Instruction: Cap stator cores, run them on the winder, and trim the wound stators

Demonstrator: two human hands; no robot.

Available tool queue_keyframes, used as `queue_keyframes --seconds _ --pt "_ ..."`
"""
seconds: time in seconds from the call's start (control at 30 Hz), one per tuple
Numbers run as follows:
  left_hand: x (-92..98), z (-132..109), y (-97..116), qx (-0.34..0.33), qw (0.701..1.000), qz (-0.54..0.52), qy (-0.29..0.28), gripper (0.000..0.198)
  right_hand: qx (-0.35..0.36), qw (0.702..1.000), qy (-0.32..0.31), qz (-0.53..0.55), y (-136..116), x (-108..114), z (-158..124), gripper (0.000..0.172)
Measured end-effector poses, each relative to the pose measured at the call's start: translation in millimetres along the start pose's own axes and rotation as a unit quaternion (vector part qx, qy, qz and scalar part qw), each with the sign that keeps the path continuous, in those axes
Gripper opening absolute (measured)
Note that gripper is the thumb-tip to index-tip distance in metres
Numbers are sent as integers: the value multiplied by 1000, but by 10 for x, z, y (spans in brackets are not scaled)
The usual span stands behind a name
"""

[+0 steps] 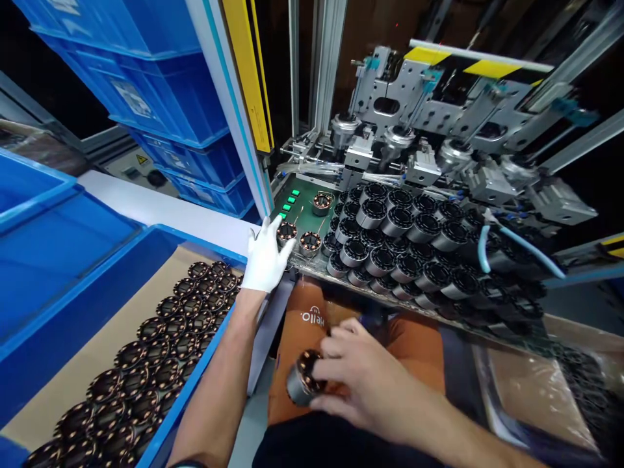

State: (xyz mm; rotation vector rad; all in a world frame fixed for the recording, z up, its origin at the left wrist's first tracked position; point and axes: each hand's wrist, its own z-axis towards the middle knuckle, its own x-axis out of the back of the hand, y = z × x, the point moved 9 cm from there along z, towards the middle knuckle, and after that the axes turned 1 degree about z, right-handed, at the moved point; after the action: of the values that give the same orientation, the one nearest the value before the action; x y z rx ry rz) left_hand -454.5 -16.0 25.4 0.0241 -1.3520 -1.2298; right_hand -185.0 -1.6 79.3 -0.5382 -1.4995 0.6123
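Observation:
My left hand (267, 257), in a white glove, has its fingers spread at the left end of the green work surface (312, 218), beside a copper-wound ring (286, 232). Two more wound rings (311, 243) stand close by. Over my lap, my bare right hand (344, 367) holds a grey metal ring part with copper windings (303, 382) between thumb and fingers. Stacked black-and-grey rings (400, 221) cover much of the surface to the right.
A blue bin (195, 237) of wound rings lies at the left, below stacked blue crates (170, 97). Machine fixtures (419, 156) line the back. Blue-handled pliers (517, 244) rest on the rings. Bagged parts (546, 390) are at lower right.

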Motion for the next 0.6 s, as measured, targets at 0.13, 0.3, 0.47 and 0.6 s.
queue_keyframes --seconds 0.13,0.3,0.47,0.6 --pt "285 -659 253 -37 998 -17 46 89 -96 995 34 7 576 -283 -677 19" --pt "-551 -1972 866 85 858 -323 -390 124 -153 987 27 -29 716 16 -1080 4" --pt "-852 -2143 1516 129 772 -467 -412 123 -30 995 61 -76 398 440 -904 11" --pt "-769 -1976 1504 202 752 -524 -347 111 23 975 193 -107 293 740 -1005 43"
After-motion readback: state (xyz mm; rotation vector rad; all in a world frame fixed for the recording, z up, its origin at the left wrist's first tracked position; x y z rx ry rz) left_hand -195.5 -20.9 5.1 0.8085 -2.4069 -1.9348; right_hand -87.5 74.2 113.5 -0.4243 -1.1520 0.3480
